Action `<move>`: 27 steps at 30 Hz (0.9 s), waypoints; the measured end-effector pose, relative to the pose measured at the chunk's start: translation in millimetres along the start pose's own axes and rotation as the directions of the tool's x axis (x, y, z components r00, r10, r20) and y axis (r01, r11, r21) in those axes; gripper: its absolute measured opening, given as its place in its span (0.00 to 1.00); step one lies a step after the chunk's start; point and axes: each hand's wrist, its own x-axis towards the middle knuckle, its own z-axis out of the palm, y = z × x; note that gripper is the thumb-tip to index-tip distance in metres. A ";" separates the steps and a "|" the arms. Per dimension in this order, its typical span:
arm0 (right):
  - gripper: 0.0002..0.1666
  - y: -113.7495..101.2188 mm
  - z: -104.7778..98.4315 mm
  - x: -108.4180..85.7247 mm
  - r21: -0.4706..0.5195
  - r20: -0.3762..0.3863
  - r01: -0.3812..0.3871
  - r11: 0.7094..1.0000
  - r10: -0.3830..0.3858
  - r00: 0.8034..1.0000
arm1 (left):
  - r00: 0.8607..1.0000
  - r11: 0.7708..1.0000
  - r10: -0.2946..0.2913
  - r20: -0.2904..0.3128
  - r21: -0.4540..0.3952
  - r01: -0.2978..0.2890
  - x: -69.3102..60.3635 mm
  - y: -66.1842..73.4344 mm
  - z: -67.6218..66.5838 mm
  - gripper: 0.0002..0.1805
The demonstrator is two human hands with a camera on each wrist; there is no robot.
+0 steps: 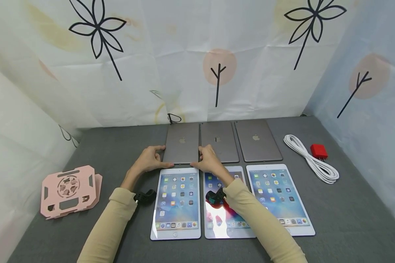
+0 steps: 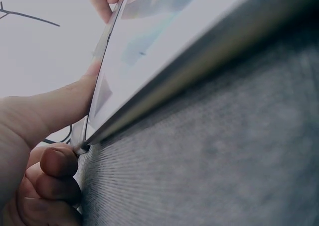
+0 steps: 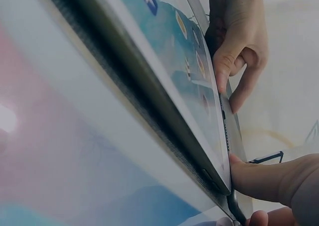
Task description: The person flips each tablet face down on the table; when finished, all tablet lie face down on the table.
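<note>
A grey tablet lies face down at the back left of the table, its logo showing. My left hand grips its near left corner, thumb along the near edge and a finger at the left side. At the near right corner, my right hand holds it in the same way. Just in front lies a white tablet with its screen lit. The left wrist view shows the left hand with its other fingers curled. In the right wrist view, the right hand's thumb lies along the tablet's edge.
Two more grey tablets lie face down to the right. Two more lit white tablets are in front. Pink case parts lie left; a coiled white cable and red charger lie right.
</note>
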 end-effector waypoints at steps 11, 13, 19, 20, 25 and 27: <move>0.36 4.6 2.2 0.5 0.005 0.022 0.016 1.000 -0.016 1.000 | 1.000 1.000 0.009 0.001 0.027 -0.009 -2.4 -1.6 1.3 0.52; 0.41 5.1 2.1 0.1 -0.002 0.027 0.019 1.000 -0.019 0.999 | 1.000 1.000 0.011 -0.004 0.026 -0.010 -2.5 -3.0 2.4 0.52; 0.47 4.9 1.0 -1.0 -0.023 0.039 0.025 0.999 -0.024 0.999 | 0.999 0.999 0.045 -0.026 0.019 -0.044 -3.0 -4.7 3.0 0.51; 0.47 4.6 0.7 -1.2 -0.027 0.042 0.025 0.999 -0.024 0.999 | 0.998 0.999 0.048 -0.030 0.013 -0.048 -3.3 -4.8 2.8 0.51; 0.24 3.8 0.1 0.4 -0.045 0.038 0.045 0.998 -0.043 0.998 | 0.998 0.999 0.049 -0.042 -0.008 -0.050 -3.9 -4.7 2.1 0.50; 0.19 4.2 0.3 1.3 -0.041 0.037 0.049 0.998 -0.047 0.998 | 0.998 0.999 0.050 -0.045 -0.011 -0.051 -4.0 -4.6 2.2 0.50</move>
